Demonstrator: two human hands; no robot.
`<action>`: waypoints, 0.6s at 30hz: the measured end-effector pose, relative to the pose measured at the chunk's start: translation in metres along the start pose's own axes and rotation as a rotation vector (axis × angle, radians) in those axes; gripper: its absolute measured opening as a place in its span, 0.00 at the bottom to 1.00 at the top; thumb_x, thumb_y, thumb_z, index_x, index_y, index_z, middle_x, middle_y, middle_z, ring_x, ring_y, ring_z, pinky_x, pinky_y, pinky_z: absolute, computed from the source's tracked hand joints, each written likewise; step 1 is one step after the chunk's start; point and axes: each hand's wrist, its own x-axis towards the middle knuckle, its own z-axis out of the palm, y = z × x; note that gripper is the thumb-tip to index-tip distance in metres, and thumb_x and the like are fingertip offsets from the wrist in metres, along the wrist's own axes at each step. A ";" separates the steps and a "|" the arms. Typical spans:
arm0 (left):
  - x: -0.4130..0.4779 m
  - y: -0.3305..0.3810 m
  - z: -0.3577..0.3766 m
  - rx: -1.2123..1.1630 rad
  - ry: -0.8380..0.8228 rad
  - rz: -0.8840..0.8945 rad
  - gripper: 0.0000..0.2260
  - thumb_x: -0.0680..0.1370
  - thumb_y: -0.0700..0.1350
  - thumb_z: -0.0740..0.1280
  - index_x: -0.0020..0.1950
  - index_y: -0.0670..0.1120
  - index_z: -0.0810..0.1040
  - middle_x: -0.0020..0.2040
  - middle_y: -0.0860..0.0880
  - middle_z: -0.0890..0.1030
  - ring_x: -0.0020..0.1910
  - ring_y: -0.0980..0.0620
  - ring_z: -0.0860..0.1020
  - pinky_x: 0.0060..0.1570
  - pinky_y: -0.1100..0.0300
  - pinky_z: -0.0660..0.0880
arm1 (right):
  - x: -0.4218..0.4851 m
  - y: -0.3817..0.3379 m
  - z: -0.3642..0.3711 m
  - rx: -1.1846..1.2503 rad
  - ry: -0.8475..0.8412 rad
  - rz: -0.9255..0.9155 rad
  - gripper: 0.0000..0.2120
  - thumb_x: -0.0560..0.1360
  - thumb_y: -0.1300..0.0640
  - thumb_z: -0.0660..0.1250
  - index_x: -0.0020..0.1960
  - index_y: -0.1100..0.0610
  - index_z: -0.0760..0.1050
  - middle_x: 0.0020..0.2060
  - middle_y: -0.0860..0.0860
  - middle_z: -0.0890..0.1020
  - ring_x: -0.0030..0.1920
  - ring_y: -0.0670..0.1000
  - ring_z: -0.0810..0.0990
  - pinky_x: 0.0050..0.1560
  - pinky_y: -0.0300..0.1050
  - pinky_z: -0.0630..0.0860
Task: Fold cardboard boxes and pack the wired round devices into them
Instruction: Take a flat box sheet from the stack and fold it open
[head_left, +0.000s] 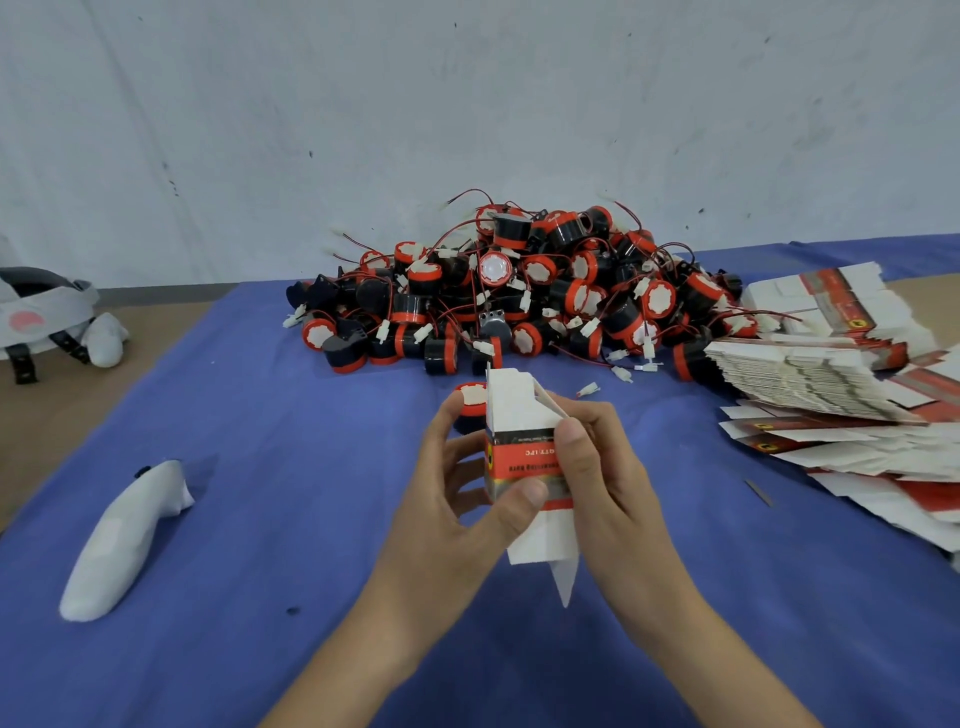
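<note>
Between left hand (453, 483) and right hand (602, 467), box (524, 460) lettering is blurred.

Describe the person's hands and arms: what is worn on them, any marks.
The left hand and the right hand are bare: no gloves, rings or bands show. The visible thumbnails are short and unpainted. The left forearm and right forearm are bare too, with no sleeve, watch or bracelet down to the view's bottom edge.

Device pile (519, 296) blocks the worktop's (291, 467) far middle; flat box stacks (810, 374) crowd its right edge; a white object (124, 540) lies near the left edge; bare surface runs between it and the hand-held box (524, 457) at mid-front.
</note>
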 end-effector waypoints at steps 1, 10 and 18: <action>-0.001 -0.001 0.000 0.005 0.003 0.003 0.29 0.66 0.62 0.74 0.60 0.81 0.65 0.60 0.59 0.80 0.62 0.58 0.78 0.55 0.69 0.75 | 0.000 0.001 0.000 -0.013 -0.001 0.004 0.17 0.78 0.36 0.59 0.62 0.41 0.75 0.53 0.46 0.84 0.51 0.52 0.85 0.46 0.42 0.81; -0.002 -0.003 0.003 0.050 0.016 0.034 0.32 0.65 0.62 0.74 0.61 0.81 0.63 0.58 0.60 0.80 0.60 0.58 0.79 0.55 0.68 0.75 | -0.001 0.004 -0.001 -0.090 0.011 0.016 0.23 0.75 0.27 0.58 0.58 0.42 0.75 0.50 0.51 0.85 0.49 0.54 0.86 0.47 0.54 0.83; -0.004 -0.001 0.002 0.093 0.020 0.034 0.34 0.63 0.64 0.75 0.61 0.83 0.61 0.59 0.65 0.78 0.59 0.61 0.78 0.53 0.72 0.74 | -0.003 0.001 -0.003 -0.173 -0.019 0.026 0.25 0.75 0.26 0.55 0.57 0.45 0.74 0.49 0.45 0.83 0.48 0.46 0.84 0.44 0.39 0.79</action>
